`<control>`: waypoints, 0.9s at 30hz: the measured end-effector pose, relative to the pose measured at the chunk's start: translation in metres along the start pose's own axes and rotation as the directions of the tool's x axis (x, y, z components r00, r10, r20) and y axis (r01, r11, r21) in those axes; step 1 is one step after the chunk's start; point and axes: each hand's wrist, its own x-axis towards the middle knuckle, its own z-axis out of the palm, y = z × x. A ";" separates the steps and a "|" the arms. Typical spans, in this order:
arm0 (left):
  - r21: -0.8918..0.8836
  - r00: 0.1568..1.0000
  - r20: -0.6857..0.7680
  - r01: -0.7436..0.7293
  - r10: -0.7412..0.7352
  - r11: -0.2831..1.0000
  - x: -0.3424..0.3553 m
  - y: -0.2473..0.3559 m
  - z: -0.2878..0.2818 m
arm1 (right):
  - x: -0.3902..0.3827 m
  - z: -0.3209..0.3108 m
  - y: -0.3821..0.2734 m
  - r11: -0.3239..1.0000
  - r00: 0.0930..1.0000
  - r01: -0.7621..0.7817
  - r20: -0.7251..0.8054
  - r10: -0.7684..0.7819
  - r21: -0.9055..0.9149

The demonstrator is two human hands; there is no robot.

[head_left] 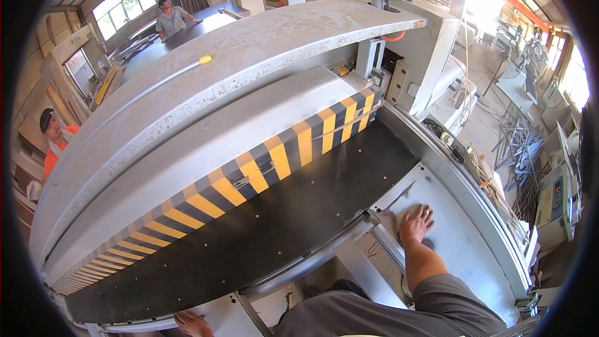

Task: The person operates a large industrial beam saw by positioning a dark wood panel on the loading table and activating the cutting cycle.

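Note:
My right hand [417, 223] lies flat on a grey metal side plate [458, 228], its fingers spread and nothing in it. At the lower edge my left hand [192, 323] rests on another grey metal plate [224, 315], close to the machine's front edge; its fingers are stretched out and seem to hold nothing. Between and beyond the hands stretches a black machine table [274, 224] dotted with small pale studs. Over its far side runs a pressure beam [249, 171] striped in yellow and black. No loose workpiece shows on the black table.
A long grey guard beam [249, 43] arches above the striped one. A metal rail [449, 168] borders the right side. Offcut strips [521, 143] are heaped on the floor at right. A person in grey [173, 20] stands at a far panel; another in orange [53, 143] is at left.

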 end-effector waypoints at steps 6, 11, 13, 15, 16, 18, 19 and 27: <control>-0.017 0.990 0.114 0.089 -0.086 0.996 0.007 0.020 -0.014 | 0.002 -0.002 0.006 1.000 1.000 -0.012 -0.007 0.012 0.001; 0.048 0.999 -0.017 -0.048 0.049 0.998 0.003 0.002 -0.006 | -0.002 -0.008 -0.001 1.000 1.000 -0.014 -0.001 0.014 0.001; 0.066 0.999 0.005 -0.042 0.042 0.997 0.003 0.002 -0.010 | -0.008 -0.022 -0.009 1.000 0.999 -0.015 0.030 0.014 0.019; 0.066 0.997 -0.042 -0.058 0.061 0.996 -0.001 -0.007 0.005 | -0.008 -0.021 -0.009 1.000 1.000 -0.012 0.015 0.012 0.025; 0.087 0.994 -0.052 -0.092 0.097 0.992 -0.002 -0.009 0.007 | -0.009 -0.023 -0.009 1.000 1.000 -0.010 0.009 0.010 0.028; 0.111 0.989 -0.060 -0.125 0.133 0.986 -0.004 -0.011 0.012 | -0.010 -0.023 -0.009 1.000 1.000 -0.006 0.003 0.006 0.031; 0.120 0.991 -0.056 -0.116 0.123 0.986 -0.004 -0.009 0.012 | -0.009 -0.022 -0.008 1.000 1.000 -0.006 0.001 0.006 0.027; 0.079 0.993 -0.008 -0.113 0.114 0.991 -0.003 -0.011 0.006 | -0.009 -0.021 -0.008 1.000 1.000 -0.012 0.014 0.012 0.013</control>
